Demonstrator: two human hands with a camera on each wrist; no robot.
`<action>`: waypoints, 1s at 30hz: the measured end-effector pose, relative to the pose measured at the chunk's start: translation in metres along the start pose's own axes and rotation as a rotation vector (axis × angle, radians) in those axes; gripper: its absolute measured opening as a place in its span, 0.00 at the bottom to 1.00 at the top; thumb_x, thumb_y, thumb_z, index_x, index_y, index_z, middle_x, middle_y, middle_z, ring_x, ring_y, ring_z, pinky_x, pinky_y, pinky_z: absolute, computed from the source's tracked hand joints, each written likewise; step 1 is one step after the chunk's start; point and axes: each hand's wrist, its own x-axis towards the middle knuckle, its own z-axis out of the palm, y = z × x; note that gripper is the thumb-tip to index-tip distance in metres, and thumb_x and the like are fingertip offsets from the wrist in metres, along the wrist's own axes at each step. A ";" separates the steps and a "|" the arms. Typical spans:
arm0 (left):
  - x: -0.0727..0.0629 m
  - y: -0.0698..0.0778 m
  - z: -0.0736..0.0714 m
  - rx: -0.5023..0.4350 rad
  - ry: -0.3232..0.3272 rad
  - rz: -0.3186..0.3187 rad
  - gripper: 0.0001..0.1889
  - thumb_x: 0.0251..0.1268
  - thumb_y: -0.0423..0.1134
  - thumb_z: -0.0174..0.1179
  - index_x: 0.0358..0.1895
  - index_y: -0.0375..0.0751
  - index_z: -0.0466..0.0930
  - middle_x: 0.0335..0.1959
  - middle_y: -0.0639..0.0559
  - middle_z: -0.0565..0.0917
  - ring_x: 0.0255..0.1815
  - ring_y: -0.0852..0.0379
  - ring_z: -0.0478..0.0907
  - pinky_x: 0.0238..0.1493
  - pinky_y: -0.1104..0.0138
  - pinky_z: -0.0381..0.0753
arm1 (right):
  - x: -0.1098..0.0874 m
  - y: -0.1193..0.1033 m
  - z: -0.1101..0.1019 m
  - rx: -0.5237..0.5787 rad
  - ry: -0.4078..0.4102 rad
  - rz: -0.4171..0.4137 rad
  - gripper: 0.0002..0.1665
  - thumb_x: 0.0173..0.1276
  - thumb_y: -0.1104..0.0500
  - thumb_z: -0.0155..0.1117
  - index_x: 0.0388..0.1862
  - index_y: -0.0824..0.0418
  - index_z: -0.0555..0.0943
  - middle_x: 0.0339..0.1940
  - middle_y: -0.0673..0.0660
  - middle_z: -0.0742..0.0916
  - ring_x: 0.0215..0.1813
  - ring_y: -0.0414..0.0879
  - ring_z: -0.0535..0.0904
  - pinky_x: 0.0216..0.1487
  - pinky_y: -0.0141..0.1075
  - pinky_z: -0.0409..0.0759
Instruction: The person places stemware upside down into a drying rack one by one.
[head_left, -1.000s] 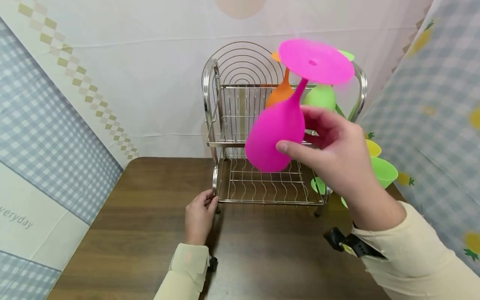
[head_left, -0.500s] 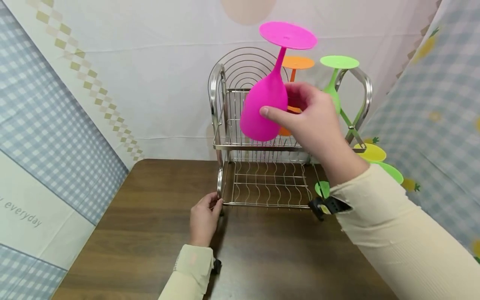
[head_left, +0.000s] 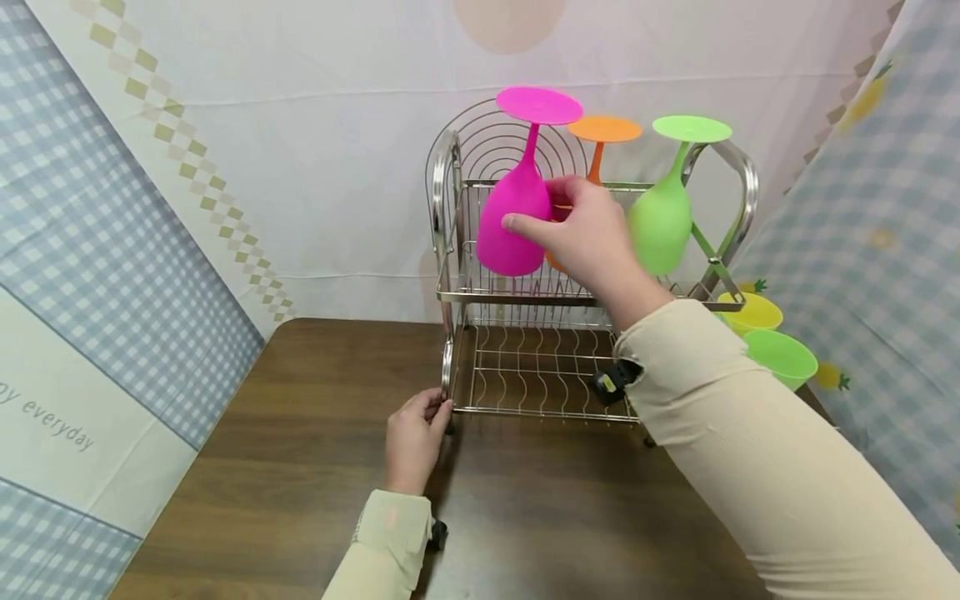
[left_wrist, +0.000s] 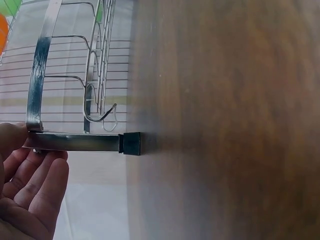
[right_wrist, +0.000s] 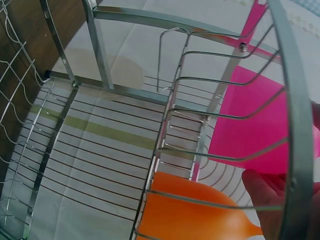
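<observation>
My right hand (head_left: pixel 592 233) grips a bright pink wine glass (head_left: pixel 512 225) by its bowl, thumb in front. The glass is upside down, foot up, at the left of the upper tier of a metal dish rack (head_left: pixel 517 297). In the right wrist view, its rim appears slightly above the tier's wires. Just right of it, an upturned orange wine glass (head_left: pixel 603 128) stands partly hidden behind my right hand. A light green wine glass (head_left: pixel 663 221) is upturned farther right. My left hand (head_left: pixel 416 437) pinches the rack's front left post (left_wrist: pixel 75 141) near its black foot.
A yellow cup (head_left: pixel 752 312) and a green cup (head_left: pixel 783 358) are beside the rack's right side, partly hidden. The lower tier has wavy wire dividers (head_left: pixel 525 358). The rack stands on a brown wooden table (head_left: pixel 247 467), with patterned cloth behind and at both sides.
My right hand has carried the pink wine glass left and back, then down over the upper tier's left part. The orange and green glasses show more now. My left hand stays on the rack.
</observation>
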 end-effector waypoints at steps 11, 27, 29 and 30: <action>-0.001 0.001 0.001 0.007 0.006 0.009 0.07 0.64 0.35 0.69 0.41 0.36 0.87 0.37 0.46 0.89 0.35 0.54 0.88 0.36 0.63 0.89 | 0.016 0.002 0.014 -0.136 -0.072 0.031 0.42 0.66 0.43 0.71 0.72 0.61 0.70 0.61 0.57 0.82 0.60 0.50 0.78 0.59 0.42 0.82; 0.000 0.000 -0.001 0.002 -0.009 -0.014 0.07 0.64 0.36 0.69 0.41 0.36 0.87 0.37 0.46 0.89 0.36 0.53 0.88 0.37 0.63 0.89 | 0.022 0.004 0.026 -0.257 -0.151 0.044 0.42 0.69 0.43 0.68 0.71 0.65 0.67 0.60 0.61 0.81 0.57 0.53 0.78 0.58 0.44 0.83; 0.000 0.001 -0.001 0.000 -0.010 -0.016 0.07 0.64 0.36 0.69 0.41 0.36 0.87 0.37 0.46 0.89 0.36 0.53 0.88 0.37 0.63 0.89 | 0.022 0.004 0.025 -0.272 -0.152 0.043 0.42 0.69 0.42 0.68 0.71 0.65 0.67 0.59 0.61 0.82 0.57 0.53 0.79 0.58 0.44 0.83; 0.001 0.001 -0.001 -0.002 -0.012 -0.015 0.07 0.64 0.35 0.69 0.41 0.36 0.87 0.37 0.46 0.89 0.36 0.53 0.88 0.37 0.63 0.89 | 0.021 0.004 0.024 -0.282 -0.151 0.042 0.43 0.68 0.41 0.68 0.71 0.65 0.67 0.58 0.61 0.82 0.56 0.53 0.79 0.58 0.44 0.83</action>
